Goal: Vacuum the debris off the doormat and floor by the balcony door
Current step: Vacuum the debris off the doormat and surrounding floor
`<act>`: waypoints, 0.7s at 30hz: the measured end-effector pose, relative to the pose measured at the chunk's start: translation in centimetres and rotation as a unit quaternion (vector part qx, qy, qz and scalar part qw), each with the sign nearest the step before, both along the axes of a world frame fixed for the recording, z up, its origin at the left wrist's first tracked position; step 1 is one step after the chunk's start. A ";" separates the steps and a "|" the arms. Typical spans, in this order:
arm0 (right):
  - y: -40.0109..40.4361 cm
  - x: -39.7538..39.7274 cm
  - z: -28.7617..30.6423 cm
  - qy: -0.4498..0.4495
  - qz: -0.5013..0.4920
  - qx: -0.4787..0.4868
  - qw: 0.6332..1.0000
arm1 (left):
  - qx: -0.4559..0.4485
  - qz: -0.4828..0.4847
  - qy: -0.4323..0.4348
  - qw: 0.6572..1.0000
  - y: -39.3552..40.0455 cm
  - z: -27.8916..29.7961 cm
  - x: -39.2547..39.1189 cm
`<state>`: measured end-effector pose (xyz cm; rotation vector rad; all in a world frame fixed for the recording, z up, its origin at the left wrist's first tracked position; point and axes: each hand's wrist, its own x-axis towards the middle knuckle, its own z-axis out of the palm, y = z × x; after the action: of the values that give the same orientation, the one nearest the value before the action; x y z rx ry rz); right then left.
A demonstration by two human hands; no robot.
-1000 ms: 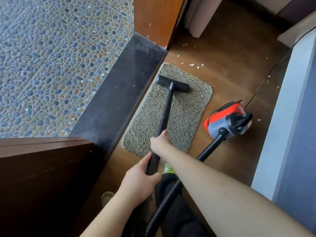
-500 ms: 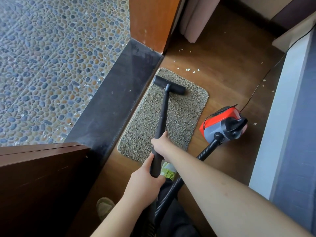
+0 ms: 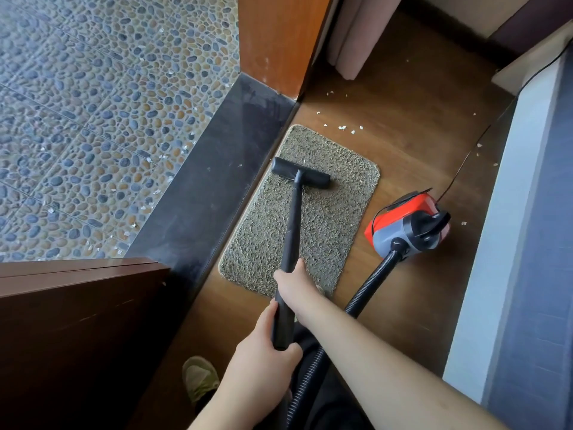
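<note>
We grip the vacuum wand with both hands over the doormat.

Our left hand (image 3: 263,346) and right hand (image 3: 293,285) have fingers clamped round the black wand (image 3: 291,231); its floor head (image 3: 300,173) rests on the doormat (image 3: 328,231) mid-frame. White debris (image 3: 342,127) dots the wooden floor (image 3: 403,119) above; the red vacuum (image 3: 406,225) sits to the right.

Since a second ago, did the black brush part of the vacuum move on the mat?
Yes. The vacuum head has slid back toward the person, away from the far edge of the doormat, which shows more bare mat beyond it now.
</note>
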<state>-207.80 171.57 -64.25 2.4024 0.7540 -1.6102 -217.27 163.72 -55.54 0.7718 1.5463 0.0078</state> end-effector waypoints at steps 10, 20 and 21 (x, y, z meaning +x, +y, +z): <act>2.3 0.5 -0.4 0.031 -0.085 0.050 0.995 | 0.026 -0.014 -0.008 1.000 3.0 0.3 1.2; 5.5 3.3 -0.4 0.047 -0.084 0.073 0.993 | 0.005 0.001 -0.047 0.999 6.5 1.9 4.3; 6.0 3.8 -0.6 0.047 -0.086 0.078 0.992 | 0.005 0.003 -0.052 0.999 7.1 2.4 4.7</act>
<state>-204.01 177.55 -64.86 2.5786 0.7321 -1.8045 -212.60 170.84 -53.18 0.7633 1.4506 0.0599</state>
